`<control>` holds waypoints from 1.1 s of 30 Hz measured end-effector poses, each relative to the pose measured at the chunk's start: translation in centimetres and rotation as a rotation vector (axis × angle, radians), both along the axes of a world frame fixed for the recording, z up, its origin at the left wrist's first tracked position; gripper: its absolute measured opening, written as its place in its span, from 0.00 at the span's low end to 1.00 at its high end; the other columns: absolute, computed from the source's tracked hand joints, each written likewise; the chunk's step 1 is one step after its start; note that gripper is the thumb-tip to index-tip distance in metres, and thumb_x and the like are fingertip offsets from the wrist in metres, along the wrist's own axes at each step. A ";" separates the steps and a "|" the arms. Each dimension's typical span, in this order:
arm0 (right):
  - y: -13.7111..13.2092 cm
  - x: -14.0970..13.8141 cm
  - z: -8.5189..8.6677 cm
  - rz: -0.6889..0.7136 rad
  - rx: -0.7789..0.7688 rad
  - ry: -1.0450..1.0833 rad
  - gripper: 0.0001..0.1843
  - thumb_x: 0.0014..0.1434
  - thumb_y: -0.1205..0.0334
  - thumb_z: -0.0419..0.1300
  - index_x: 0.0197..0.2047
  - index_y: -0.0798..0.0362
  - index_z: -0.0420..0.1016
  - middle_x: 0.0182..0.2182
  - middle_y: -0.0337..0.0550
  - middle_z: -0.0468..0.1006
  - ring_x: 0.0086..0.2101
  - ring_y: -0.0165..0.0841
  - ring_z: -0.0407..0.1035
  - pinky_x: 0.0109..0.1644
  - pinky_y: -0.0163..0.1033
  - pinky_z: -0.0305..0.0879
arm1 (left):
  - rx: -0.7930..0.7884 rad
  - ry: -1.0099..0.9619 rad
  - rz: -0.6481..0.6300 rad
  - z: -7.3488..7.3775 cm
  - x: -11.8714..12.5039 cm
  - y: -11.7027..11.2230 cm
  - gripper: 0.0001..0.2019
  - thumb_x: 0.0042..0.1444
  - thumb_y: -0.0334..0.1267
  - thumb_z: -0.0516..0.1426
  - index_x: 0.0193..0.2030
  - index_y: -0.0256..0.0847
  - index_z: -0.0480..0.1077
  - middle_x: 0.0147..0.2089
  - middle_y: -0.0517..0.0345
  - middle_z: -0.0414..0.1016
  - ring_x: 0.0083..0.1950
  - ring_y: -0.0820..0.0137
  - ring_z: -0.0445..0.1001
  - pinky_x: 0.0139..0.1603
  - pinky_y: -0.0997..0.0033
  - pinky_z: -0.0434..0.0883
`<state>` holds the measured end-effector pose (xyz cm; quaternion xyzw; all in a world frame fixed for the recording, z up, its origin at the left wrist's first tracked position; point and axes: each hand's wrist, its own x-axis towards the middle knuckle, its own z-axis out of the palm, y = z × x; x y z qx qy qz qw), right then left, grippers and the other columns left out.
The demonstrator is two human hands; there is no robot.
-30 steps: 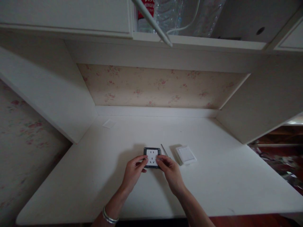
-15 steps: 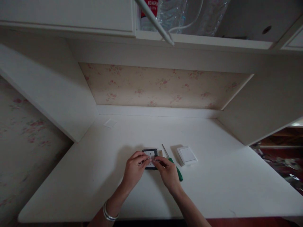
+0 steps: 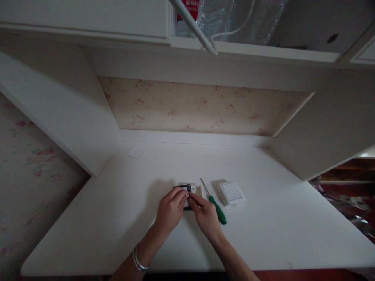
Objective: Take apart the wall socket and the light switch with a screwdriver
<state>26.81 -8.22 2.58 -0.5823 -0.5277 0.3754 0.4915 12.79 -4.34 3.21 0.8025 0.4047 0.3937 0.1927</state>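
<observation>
My left hand (image 3: 170, 208) and my right hand (image 3: 206, 216) meet with closed fingertips over a wall socket (image 3: 188, 189) with a dark frame and light face. Between the fingertips shows a small shiny piece (image 3: 187, 194), too small to name; the left thumb and finger pinch it. What the right thumb and finger hold is hidden. Most of the socket's face is covered by the left fingers. Behind the socket's right side an open cream-coloured box (image 3: 198, 191) shows. Just right of my right hand lies a screwdriver (image 3: 217, 210) with a green handle, its tip pointing away.
A white switch-like panel or box (image 3: 232, 192) sits right of the screwdriver on the white desk (image 3: 263, 226). A small pale sheet (image 3: 136, 152) lies at the back left. Overhead, a shelf (image 3: 258, 50) holds wrapped bottles, with a white rod (image 3: 195, 27) sticking out.
The socket has shifted left and turned slightly, uncovering more of the cream-coloured box. My left hand has moved right over it, and the fingertips of both hands have come together.
</observation>
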 end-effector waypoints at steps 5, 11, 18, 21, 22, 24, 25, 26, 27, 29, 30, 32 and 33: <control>0.6 -0.6 0.6 -0.015 -0.038 -0.014 0.19 0.59 0.57 0.56 0.53 0.48 0.72 0.40 0.41 0.80 0.39 0.37 0.75 0.43 0.40 0.72 | 0.075 0.024 0.046 -1.0 0.0 -0.2 0.10 0.63 0.31 0.50 0.45 0.42 0.71 0.44 0.53 0.73 0.45 0.67 0.73 0.49 0.67 0.71; 0.8 -1.6 1.4 -0.064 0.007 -0.207 0.16 0.60 0.58 0.54 0.49 0.47 0.76 0.40 0.43 0.80 0.38 0.38 0.75 0.41 0.38 0.70 | -0.063 -0.166 0.190 -1.0 0.0 0.3 0.09 0.64 0.35 0.48 0.42 0.43 0.69 0.43 0.53 0.71 0.44 0.67 0.73 0.47 0.68 0.70; 2.3 -2.7 1.1 -0.070 -0.006 -0.190 0.14 0.59 0.60 0.54 0.47 0.51 0.75 0.40 0.45 0.80 0.38 0.38 0.75 0.42 0.40 0.70 | -0.139 -0.263 0.290 -0.2 -1.7 2.1 0.10 0.63 0.41 0.50 0.38 0.41 0.70 0.40 0.53 0.72 0.42 0.67 0.73 0.43 0.70 0.70; 4.8 -2.8 0.2 -0.049 -0.072 0.048 0.14 0.56 0.59 0.56 0.45 0.53 0.74 0.39 0.46 0.79 0.36 0.37 0.75 0.40 0.40 0.72 | -0.180 -0.212 0.318 -1.2 -4.5 4.4 0.12 0.62 0.44 0.51 0.38 0.40 0.71 0.40 0.53 0.73 0.40 0.67 0.74 0.41 0.71 0.70; 5.8 -2.9 -0.1 -0.038 -0.094 0.132 0.14 0.55 0.60 0.57 0.45 0.53 0.74 0.39 0.45 0.79 0.36 0.36 0.75 0.40 0.40 0.72 | -0.199 -0.171 0.328 -1.8 -5.8 5.4 0.13 0.61 0.45 0.50 0.38 0.40 0.72 0.40 0.53 0.73 0.39 0.67 0.74 0.40 0.71 0.70; 8.1 -3.4 -0.6 -0.023 -0.146 0.287 0.14 0.54 0.62 0.58 0.44 0.53 0.74 0.40 0.44 0.79 0.38 0.35 0.74 0.41 0.39 0.72 | -0.231 -0.053 0.375 -3.0 -8.6 7.8 0.14 0.61 0.45 0.50 0.40 0.39 0.72 0.41 0.53 0.74 0.38 0.67 0.75 0.41 0.70 0.70; 9.3 -3.8 -0.8 -0.019 -0.174 0.334 0.13 0.53 0.63 0.57 0.43 0.53 0.75 0.39 0.44 0.79 0.38 0.35 0.74 0.41 0.39 0.72 | -0.246 0.034 0.394 -3.6 -10.0 9.0 0.14 0.61 0.44 0.49 0.40 0.38 0.72 0.42 0.53 0.74 0.38 0.67 0.75 0.41 0.69 0.70; 10.5 -4.4 -1.0 -0.018 -0.201 0.365 0.12 0.53 0.65 0.57 0.41 0.54 0.75 0.38 0.44 0.79 0.38 0.35 0.74 0.41 0.39 0.72 | -0.259 0.132 0.415 -4.1 -11.4 10.3 0.14 0.61 0.43 0.48 0.40 0.38 0.72 0.41 0.53 0.75 0.37 0.67 0.75 0.41 0.69 0.70; 11.8 -5.0 -1.2 -0.019 -0.228 0.384 0.11 0.53 0.66 0.56 0.40 0.55 0.75 0.38 0.45 0.79 0.38 0.35 0.74 0.41 0.39 0.72 | -0.260 0.166 0.434 -4.5 -12.7 11.6 0.14 0.61 0.41 0.48 0.39 0.37 0.71 0.41 0.51 0.75 0.38 0.66 0.74 0.42 0.68 0.70; 14.2 -6.3 -1.7 -0.029 -0.280 0.408 0.11 0.52 0.69 0.56 0.39 0.56 0.75 0.37 0.46 0.79 0.37 0.34 0.74 0.40 0.38 0.73 | -0.246 0.219 0.436 -4.9 -15.0 14.1 0.12 0.60 0.38 0.48 0.38 0.36 0.71 0.41 0.49 0.74 0.44 0.63 0.73 0.47 0.66 0.68; 15.4 -7.0 -2.0 -0.040 -0.304 0.417 0.11 0.52 0.70 0.56 0.39 0.57 0.75 0.36 0.47 0.79 0.36 0.34 0.74 0.40 0.38 0.73 | -0.238 0.242 0.419 -4.9 -15.9 15.3 0.11 0.60 0.36 0.48 0.37 0.36 0.71 0.42 0.49 0.74 0.46 0.63 0.72 0.49 0.66 0.67; 17.7 -8.4 -2.8 -0.068 -0.340 0.421 0.12 0.51 0.71 0.57 0.40 0.57 0.75 0.37 0.47 0.79 0.35 0.33 0.74 0.39 0.38 0.73 | -0.232 0.289 0.376 -4.8 -17.3 17.5 0.09 0.59 0.34 0.49 0.36 0.38 0.70 0.42 0.50 0.74 0.48 0.64 0.71 0.51 0.67 0.65; 18.7 -9.1 -3.1 -0.080 -0.353 0.420 0.13 0.51 0.71 0.57 0.42 0.57 0.75 0.37 0.47 0.78 0.35 0.33 0.74 0.39 0.38 0.73 | -0.232 0.311 0.359 -4.7 -17.9 18.5 0.08 0.59 0.33 0.49 0.37 0.38 0.70 0.42 0.51 0.74 0.48 0.64 0.71 0.51 0.68 0.65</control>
